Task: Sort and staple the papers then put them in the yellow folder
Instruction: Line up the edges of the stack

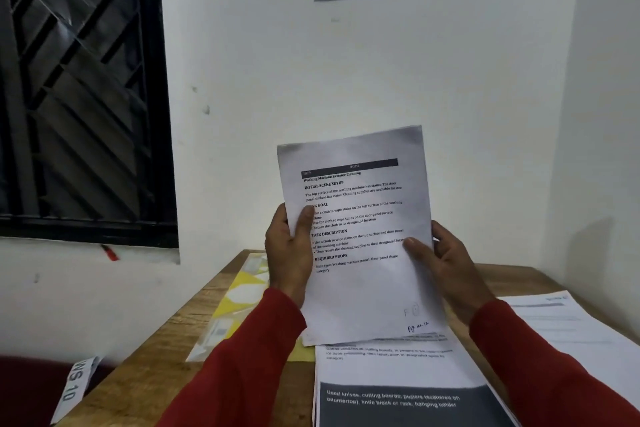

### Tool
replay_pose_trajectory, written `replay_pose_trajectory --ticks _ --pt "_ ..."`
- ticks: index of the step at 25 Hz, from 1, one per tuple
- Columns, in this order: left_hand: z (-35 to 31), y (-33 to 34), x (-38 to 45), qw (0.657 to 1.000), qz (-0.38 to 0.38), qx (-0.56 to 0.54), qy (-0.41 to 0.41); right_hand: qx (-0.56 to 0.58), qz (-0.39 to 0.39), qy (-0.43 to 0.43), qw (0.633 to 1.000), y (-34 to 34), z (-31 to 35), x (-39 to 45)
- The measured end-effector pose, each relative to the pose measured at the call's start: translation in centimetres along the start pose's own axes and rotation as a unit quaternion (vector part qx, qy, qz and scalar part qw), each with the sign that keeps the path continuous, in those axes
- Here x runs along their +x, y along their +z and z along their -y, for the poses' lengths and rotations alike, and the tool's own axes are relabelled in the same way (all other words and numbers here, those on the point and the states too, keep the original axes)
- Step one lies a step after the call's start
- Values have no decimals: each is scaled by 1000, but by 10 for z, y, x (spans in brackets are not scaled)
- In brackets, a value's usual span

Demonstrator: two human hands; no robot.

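We hold a sheaf of papers [360, 236] upright over the worktop [180, 350], printed side towards us, probably to read its heading and sort it. Our left hand [289, 253] grips its nine o'clock edge, thumb on the print; our right hand [446, 260] pinches the three o'clock edge. The yellow folder [242, 291] lies flat at eight o'clock; we cannot tell what it holds. More printed sheets [398, 381] lie at six o'clock.

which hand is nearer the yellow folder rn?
Left. The left hand grips the held paper's left edge just above and beside the yellow folder. The right hand grips the right edge, across the sheet from it.
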State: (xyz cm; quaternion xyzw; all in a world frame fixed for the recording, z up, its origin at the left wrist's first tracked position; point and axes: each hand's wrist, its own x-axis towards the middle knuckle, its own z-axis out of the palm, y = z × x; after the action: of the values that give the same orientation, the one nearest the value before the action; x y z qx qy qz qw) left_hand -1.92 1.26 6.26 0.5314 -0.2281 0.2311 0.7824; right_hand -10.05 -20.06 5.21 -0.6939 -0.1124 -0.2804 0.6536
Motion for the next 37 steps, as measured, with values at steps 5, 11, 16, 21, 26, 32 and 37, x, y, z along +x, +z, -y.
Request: replay_pose_trajectory --ticks 5,11,16,21,26,32,37 --pt "-4 -19 19 983 68 -95 -140 17 45 39 998 -8 1 1" --pt "-6 -40 27 970 71 -163 -164 52 114 150 981 -5 -13 -4" --pt "-4 -44 26 973 55 -138 -174 65 134 193 970 -3 -14 -9" --pt "2 -36 18 975 72 -107 -179 42 85 132 987 0 -18 -5" --pt "10 -31 17 976 91 -105 -168 26 93 80 992 0 -17 -5" --pt "13 -32 16 984 89 -86 -131 1 138 38 990 1 -9 -7" --pt "15 -34 18 983 86 -96 -130 -11 119 44 992 0 -14 -7"
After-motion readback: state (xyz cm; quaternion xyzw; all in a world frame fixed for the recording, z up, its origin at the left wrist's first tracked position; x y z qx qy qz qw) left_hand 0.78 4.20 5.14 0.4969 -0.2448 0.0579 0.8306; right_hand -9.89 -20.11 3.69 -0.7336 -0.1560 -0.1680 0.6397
